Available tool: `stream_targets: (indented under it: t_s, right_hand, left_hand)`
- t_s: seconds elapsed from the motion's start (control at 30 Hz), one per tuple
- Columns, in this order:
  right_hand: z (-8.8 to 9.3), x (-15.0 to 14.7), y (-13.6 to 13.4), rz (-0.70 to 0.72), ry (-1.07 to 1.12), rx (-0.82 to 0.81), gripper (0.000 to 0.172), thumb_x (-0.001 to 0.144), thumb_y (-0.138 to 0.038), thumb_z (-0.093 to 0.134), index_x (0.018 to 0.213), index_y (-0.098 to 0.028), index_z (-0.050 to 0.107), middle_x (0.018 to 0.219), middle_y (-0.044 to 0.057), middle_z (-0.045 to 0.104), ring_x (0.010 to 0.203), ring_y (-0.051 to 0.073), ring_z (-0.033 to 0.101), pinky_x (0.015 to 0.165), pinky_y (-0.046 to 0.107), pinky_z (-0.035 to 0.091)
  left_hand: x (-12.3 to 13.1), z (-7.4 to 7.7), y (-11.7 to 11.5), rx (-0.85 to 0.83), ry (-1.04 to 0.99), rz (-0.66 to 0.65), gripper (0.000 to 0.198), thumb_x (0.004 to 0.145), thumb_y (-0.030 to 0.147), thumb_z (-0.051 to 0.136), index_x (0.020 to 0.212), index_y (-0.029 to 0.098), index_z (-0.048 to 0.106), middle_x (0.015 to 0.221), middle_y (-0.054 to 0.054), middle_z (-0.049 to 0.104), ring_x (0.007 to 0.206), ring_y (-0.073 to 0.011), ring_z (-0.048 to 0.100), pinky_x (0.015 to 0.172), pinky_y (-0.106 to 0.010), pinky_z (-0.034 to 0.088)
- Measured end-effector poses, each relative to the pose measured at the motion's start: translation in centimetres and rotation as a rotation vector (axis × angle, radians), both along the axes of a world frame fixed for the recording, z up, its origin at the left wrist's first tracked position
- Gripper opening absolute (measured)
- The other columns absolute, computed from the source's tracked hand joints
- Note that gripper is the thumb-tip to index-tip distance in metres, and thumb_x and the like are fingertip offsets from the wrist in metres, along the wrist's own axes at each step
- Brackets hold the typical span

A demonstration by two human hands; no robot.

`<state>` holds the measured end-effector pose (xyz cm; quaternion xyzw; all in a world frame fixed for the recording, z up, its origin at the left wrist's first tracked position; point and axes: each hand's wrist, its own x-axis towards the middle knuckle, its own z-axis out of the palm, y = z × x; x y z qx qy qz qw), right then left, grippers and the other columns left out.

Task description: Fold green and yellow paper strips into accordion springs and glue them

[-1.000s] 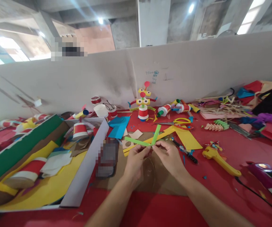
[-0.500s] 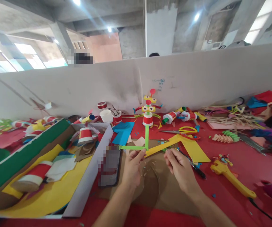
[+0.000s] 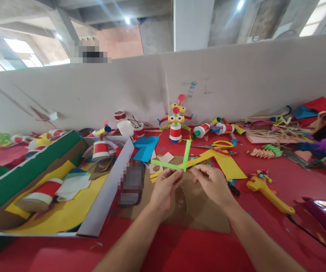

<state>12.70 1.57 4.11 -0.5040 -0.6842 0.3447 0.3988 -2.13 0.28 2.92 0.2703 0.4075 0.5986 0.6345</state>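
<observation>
My left hand pinches the corner where two light green paper strips meet in an L shape. One strip runs left, the other stands up and tilts right. My right hand is closed in a pinch right next to that corner, fingertips at the strip's base; whether it grips the strip I cannot make out. Both hands hover over a brown cardboard sheet on the red table. A yellow paper strip lies just behind the hands.
An open box of paper scraps and cups sits left. A paper-cup figure, scissors, blue paper, a yellow tool and a purple glue gun lie around. A white partition closes the back.
My right hand has come back to the green strips' corner after drawing apart half a second ago. The upright strip now tilts right again.
</observation>
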Motion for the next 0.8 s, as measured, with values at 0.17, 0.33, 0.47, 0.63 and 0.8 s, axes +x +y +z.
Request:
stream_targets:
  t_s: [0.17, 0.33, 0.47, 0.63, 0.8]
  right_hand:
    - [-0.9, -1.1, 0.2, 0.053, 0.351, -0.147, 0.036, 0.07, -0.025, 0.062, 0.105, -0.024, 0.058, 0.11, 0.005, 0.062, 0.096, 0.019, 0.058, 0.083, 0.033, 0.046]
    - [-0.9, -1.7, -0.1, 0.073, 0.558, -0.327, 0.026, 0.067, -0.032, 0.067, 0.09, -0.019, 0.064, 0.093, 0.005, 0.067, 0.084, 0.017, 0.061, 0.078, 0.031, 0.047]
    - [-1.2, -1.9, -0.2, 0.006, 0.593, -0.351, 0.023, 0.066, -0.034, 0.068, 0.081, -0.017, 0.066, 0.079, 0.004, 0.067, 0.072, 0.016, 0.061, 0.069, 0.029, 0.049]
    - [-1.6, -1.9, 0.1, 0.01, 0.654, -0.398, 0.019, 0.065, -0.033, 0.069, 0.075, -0.017, 0.066, 0.072, 0.002, 0.066, 0.065, 0.014, 0.06, 0.064, 0.028, 0.049]
    - [-1.7, -2.0, 0.0, -0.006, 0.67, -0.401, 0.019, 0.064, -0.032, 0.07, 0.074, -0.017, 0.065, 0.07, 0.001, 0.066, 0.066, 0.014, 0.061, 0.065, 0.027, 0.048]
  left_hand:
    - [0.3, -0.3, 0.1, -0.051, -0.108, -0.009, 0.015, 0.058, 0.02, 0.075, 0.066, 0.014, 0.064, 0.07, 0.0, 0.063, 0.067, -0.0084, 0.058, 0.073, -0.022, 0.045]
    - [0.5, -0.7, 0.2, -0.05, -0.084, 0.018, 0.015, 0.058, 0.022, 0.075, 0.063, 0.014, 0.064, 0.066, 0.0, 0.063, 0.065, -0.0084, 0.058, 0.07, -0.022, 0.044]
    - [0.5, -0.7, 0.1, -0.043, -0.008, 0.001, 0.015, 0.058, 0.023, 0.074, 0.064, 0.013, 0.065, 0.066, -0.003, 0.065, 0.064, -0.011, 0.059, 0.067, -0.024, 0.043]
    - [0.3, -0.4, 0.0, -0.044, -0.015, -0.036, 0.015, 0.059, 0.023, 0.074, 0.065, 0.013, 0.064, 0.07, -0.006, 0.067, 0.067, -0.0144, 0.061, 0.071, -0.028, 0.044]
    - [0.1, -0.2, 0.1, -0.088, 0.026, -0.042, 0.015, 0.059, 0.023, 0.073, 0.063, 0.012, 0.064, 0.066, -0.004, 0.065, 0.065, -0.013, 0.06, 0.07, -0.026, 0.044]
